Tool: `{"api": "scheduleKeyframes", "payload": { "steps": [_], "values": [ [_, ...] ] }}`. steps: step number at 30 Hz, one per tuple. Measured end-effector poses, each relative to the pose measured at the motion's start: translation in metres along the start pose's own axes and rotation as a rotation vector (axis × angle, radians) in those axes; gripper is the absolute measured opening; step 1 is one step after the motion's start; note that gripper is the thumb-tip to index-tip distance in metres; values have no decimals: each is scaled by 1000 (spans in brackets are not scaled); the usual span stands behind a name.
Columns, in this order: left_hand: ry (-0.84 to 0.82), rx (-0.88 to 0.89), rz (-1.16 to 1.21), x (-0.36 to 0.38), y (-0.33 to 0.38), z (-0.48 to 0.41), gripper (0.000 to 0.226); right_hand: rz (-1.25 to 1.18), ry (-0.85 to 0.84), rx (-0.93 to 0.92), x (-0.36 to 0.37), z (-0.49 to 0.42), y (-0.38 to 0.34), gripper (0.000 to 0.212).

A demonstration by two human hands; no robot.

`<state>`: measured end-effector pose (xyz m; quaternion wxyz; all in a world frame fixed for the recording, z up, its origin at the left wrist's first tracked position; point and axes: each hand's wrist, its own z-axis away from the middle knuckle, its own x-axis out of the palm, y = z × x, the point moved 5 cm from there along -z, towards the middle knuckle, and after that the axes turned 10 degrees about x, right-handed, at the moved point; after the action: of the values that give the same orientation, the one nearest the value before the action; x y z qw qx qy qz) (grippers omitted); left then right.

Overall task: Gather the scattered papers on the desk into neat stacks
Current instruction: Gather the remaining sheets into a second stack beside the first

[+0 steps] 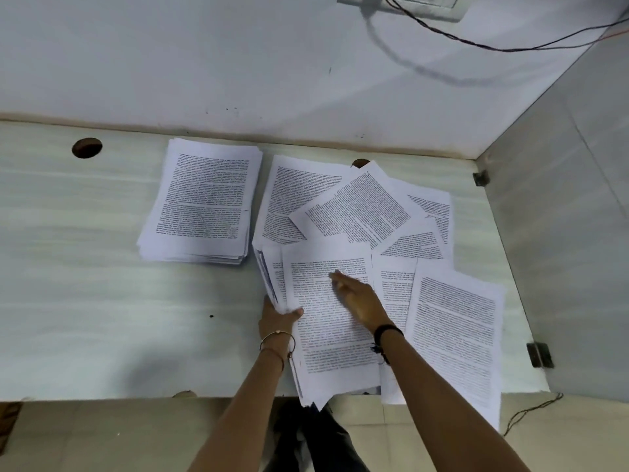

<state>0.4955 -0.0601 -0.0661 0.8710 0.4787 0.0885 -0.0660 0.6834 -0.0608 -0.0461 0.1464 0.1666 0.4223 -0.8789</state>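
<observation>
A neat stack of printed papers [202, 202] lies on the pale desk [85, 267], left of centre. To its right, several loose printed sheets [357, 206] fan out at odd angles, one [456, 332] hanging over the front edge. In the middle is a partly gathered bundle [326, 338], its near end past the desk's edge. My left hand [277, 316] grips this bundle's left side, thumb on top. My right hand [357, 299] rests flat on its top sheet, fingers stretched forward.
Two round cable holes [86, 147] [360, 162] pierce the desk near the back wall. A grey partition [561, 233] closes the right side, with metal brackets [539, 354]. A socket with wires [442, 25] hangs on the wall above. Tiled floor shows below.
</observation>
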Motion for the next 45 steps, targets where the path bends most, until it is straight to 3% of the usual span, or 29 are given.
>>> {"api": "scheduleKeyframes", "payload": {
  "steps": [2, 5, 9, 13, 16, 19, 21, 23, 25, 27, 29, 32, 35, 39, 42, 45],
  "values": [
    [8, 5, -27, 5, 5, -1, 59, 6, 93, -15, -14, -8, -4, 39],
    [28, 21, -56, -4, 14, -11, 51, 118, 237, 62, -40, -27, 8, 58],
    [47, -27, -45, -34, 15, -29, 40, 453, 147, 130, -62, -51, 22, 51],
    [72, -78, 14, -73, 9, -39, 44, 591, 51, 186, -79, -69, 22, 64],
    [110, -96, 33, -92, 16, -38, 32, 641, -9, 149, -94, -71, 14, 66],
    [77, -109, 27, -92, 22, -37, 18, 681, -10, 132, -109, -75, 7, 80],
    [63, -128, 18, -87, 22, -37, 30, 738, 76, 172, -113, -88, 9, 73],
    [13, -125, 12, -76, 22, -39, 48, 819, 179, 10, -100, -95, -5, 63],
    [-37, -118, 26, -65, 23, -36, 61, 852, 115, -257, -70, -97, -21, 68],
    [-80, -113, -4, -56, 26, -33, 66, 860, 40, -394, -46, -92, -32, 88],
    [-115, -110, -31, -52, 26, -34, 65, 867, 7, -352, -37, -87, -35, 84],
    [-109, -93, 6, -55, 34, -30, 50, 863, 96, -268, -48, -93, -30, 75],
    [-48, -97, 87, -75, 36, -27, 50, 824, 128, -187, -66, -104, -22, 68],
    [110, -104, 246, -106, 17, -38, 91, 664, 135, -122, -91, -108, -23, 46],
    [172, -120, 447, -107, 24, -39, 71, 687, 116, -10, -95, -109, -28, 43],
    [187, -110, 538, -103, 30, -44, 50, 380, 80, 14, -81, -94, -52, 67]
  ]
}}
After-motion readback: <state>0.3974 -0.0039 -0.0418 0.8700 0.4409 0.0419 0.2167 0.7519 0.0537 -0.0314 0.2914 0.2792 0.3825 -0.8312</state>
